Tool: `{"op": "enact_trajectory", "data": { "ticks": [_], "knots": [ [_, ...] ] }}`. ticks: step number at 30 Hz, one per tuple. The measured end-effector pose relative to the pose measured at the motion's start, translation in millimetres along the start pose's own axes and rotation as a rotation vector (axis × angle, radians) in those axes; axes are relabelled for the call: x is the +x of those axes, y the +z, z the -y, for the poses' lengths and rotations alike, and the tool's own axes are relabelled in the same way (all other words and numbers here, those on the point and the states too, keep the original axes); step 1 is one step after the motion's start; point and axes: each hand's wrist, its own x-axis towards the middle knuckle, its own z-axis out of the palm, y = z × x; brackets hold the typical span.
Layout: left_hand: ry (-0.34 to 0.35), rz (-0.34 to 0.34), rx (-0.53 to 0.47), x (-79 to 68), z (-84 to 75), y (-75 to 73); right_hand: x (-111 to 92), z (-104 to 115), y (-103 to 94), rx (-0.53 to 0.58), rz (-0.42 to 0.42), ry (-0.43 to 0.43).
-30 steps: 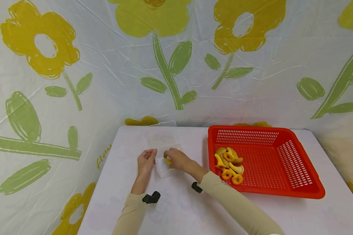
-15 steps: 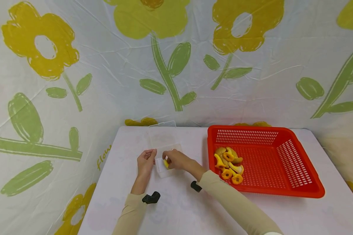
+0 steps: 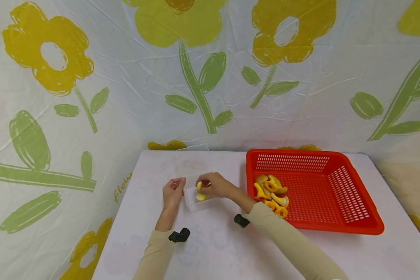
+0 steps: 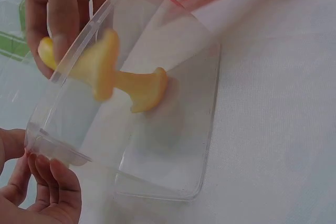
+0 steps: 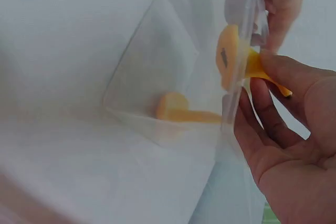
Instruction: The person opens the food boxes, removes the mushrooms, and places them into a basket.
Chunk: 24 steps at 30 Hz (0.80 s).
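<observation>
In the head view my left hand [image 3: 173, 192] holds the left rim of a clear plastic box [image 3: 196, 207] on the table. Thumb and fingertips pinch the box's corner in the left wrist view. With my right hand [image 3: 215, 184] I pinch a yellow mushroom piece [image 3: 199, 186] by its stem at the box's opening. Its cap [image 5: 228, 56] points into the box, with a dark mark on it. Another yellow mushroom piece [image 4: 149, 90] lies inside, its cap near the bottom of the box. My right palm [image 5: 294, 171] stays outside the opening.
A red plastic basket [image 3: 315, 225] stands on the right, several yellow and brown mushroom pieces [image 3: 271, 192] gathered at its left side. The box's clear lid [image 3: 192, 165] extends behind it toward the table's back edge. A flower-printed cloth [image 3: 126, 77] hangs behind the table.
My right hand has lifted slightly and turned, and the mushroom piece in it now stands more upright. The other piece in the box has come into sight. My left hand keeps its place.
</observation>
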Motion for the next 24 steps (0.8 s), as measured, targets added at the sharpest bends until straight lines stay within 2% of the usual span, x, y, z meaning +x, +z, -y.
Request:
{"op": "enact_trajectory", "data": {
  "ticks": [8,15,24],
  "knots": [
    [0.004,0.003,0.006,-1.8,-1.1,0.4,-16,0,-21.3,0.093,-0.033,0.044],
    [-0.001,-0.031,0.015,23.6,38.1,0.5,-34,-2,-43.3,0.206,-0.111,0.125],
    [0.003,-0.062,0.029,22.1,38.7,2.9,-63,-11,-75.9,0.263,-0.135,0.202]
  ]
}}
